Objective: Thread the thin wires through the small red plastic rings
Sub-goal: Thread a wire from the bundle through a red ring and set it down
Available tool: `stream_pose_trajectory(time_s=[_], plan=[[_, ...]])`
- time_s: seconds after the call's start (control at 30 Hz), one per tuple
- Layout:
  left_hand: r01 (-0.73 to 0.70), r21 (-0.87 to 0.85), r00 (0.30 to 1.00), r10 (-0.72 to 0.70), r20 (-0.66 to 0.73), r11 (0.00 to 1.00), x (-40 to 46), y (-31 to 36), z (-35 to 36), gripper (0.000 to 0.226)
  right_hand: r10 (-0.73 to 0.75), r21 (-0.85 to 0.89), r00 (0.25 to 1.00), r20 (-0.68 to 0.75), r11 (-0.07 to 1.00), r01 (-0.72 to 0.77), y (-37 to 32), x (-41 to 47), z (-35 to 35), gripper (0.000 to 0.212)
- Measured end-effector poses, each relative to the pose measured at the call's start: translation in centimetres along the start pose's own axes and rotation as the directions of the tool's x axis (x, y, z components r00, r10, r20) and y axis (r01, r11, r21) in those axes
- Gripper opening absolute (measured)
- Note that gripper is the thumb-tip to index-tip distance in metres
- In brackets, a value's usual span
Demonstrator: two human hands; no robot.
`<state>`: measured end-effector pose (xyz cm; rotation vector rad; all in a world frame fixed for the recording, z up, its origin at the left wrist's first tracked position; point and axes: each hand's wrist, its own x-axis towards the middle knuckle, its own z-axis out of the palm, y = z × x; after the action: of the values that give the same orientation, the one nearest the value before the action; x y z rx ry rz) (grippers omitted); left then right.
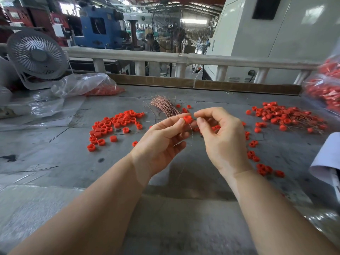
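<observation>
The left hand [160,138] pinched a red ring [187,119] above the desk [55,159], just in front of the wire bundle [164,106]. The right hand [220,137] pinched a thin wire [191,131] at the ring — fingers curled. Loose rings [114,126] lay left; threaded rings [283,116] lay right.

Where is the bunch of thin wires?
In the head view, the wire bunch lies on the grey table, just beyond the left hand, between the two piles of red rings.
</observation>
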<state>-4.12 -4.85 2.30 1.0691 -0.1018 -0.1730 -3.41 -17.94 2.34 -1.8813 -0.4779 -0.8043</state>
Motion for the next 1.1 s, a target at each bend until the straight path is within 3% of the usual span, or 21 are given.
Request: stream_pose_trajectory(time_s=[0.6, 0.93, 1.1], plan=[[0.005, 0.060, 0.997, -0.009, 0.074, 0.998, 0.14, -0.20, -0.16, 0.019, -0.064, -0.018, 0.992, 0.106, 0.998, 0.066, -0.52, -0.09, -0.22, 0.015], [-0.010, 0.063, 0.997, 0.005, 0.071, 0.998, 0.22, -0.25, -0.36, 0.015, -0.064, -0.070, 0.994, 0.088, 0.995, 0.070, -0.55, -0.09, -0.05, 0.021], [-0.059, 0.169, 0.998, 0.056, 0.026, 0.984, 0.23, -0.45, -0.29, 0.010, -0.106, -0.158, 0.991, 0.086, 0.980, 0.118, -0.54, -0.28, -0.09, 0.018]])
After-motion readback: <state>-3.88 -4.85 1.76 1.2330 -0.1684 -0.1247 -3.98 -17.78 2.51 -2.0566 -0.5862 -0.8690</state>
